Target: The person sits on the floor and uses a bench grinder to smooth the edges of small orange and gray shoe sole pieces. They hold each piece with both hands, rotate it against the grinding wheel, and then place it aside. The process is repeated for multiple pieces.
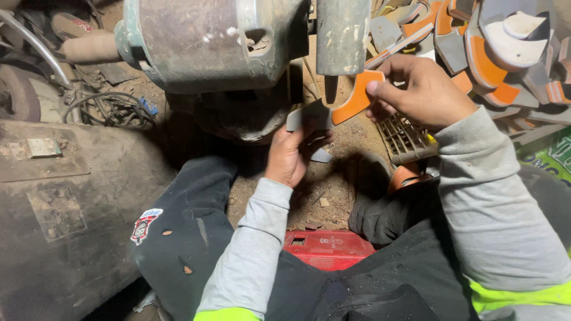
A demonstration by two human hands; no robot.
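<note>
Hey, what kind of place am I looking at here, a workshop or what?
Most likely a small, rough workshop for cutting or grinding parts. A worn motor-driven machine sits on a dirt floor, a heap of orange and grey cut pieces lies behind, and tangled cables trail beside it.

A flat grey piece (308,115) with a curved edge is held upright near the scene's centre, just below the grinder body. To its right, an orange curved strip (355,98) is held tilted, its lower end just beside the grey piece, its upper end pinched further right. Whether they touch cannot be told.
</note>
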